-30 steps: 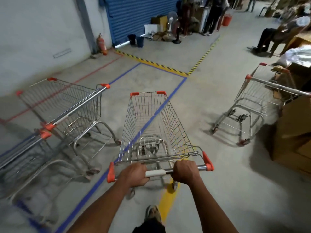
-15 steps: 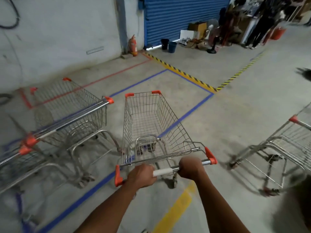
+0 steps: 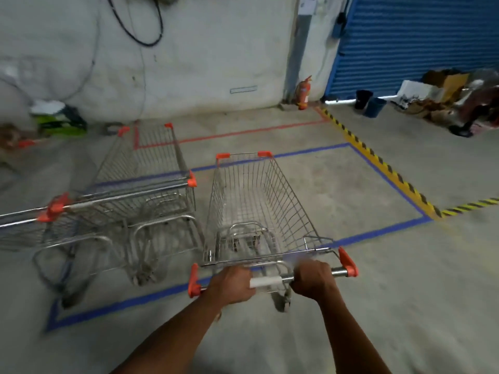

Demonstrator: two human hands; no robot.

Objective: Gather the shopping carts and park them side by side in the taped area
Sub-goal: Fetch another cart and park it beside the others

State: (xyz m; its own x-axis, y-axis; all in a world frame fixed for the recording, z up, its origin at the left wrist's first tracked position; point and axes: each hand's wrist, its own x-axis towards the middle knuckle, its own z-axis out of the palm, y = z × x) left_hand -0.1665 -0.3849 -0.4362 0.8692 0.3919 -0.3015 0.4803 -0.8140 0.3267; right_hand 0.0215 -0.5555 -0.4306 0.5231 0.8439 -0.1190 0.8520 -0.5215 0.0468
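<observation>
A wire shopping cart (image 3: pixel 256 201) with orange corner caps stands straight ahead of me, its basket inside the blue taped rectangle (image 3: pixel 383 230) on the floor. My left hand (image 3: pixel 232 287) grips its handle bar near the left end. My right hand (image 3: pixel 313 279) grips the same bar further right. Just to the left a second cart (image 3: pixel 151 182) is parked inside the tape, pointing the same way. The handle end of a third cart (image 3: pixel 29 225) shows at the far left edge, blurred.
A white wall lies beyond the carts, with a red fire extinguisher (image 3: pixel 303 93) by a pillar. Yellow-black hazard tape (image 3: pixel 378 163) borders the blue rectangle on the right. A blue roller shutter (image 3: pixel 415 44), buckets and boxes are at the back right. Red tape (image 3: pixel 229 134) marks the floor further back.
My view and the cart have swung to the left. The cart has rolled across the blue line, beside the parked cart. The cart that stood at the right has left the view.
</observation>
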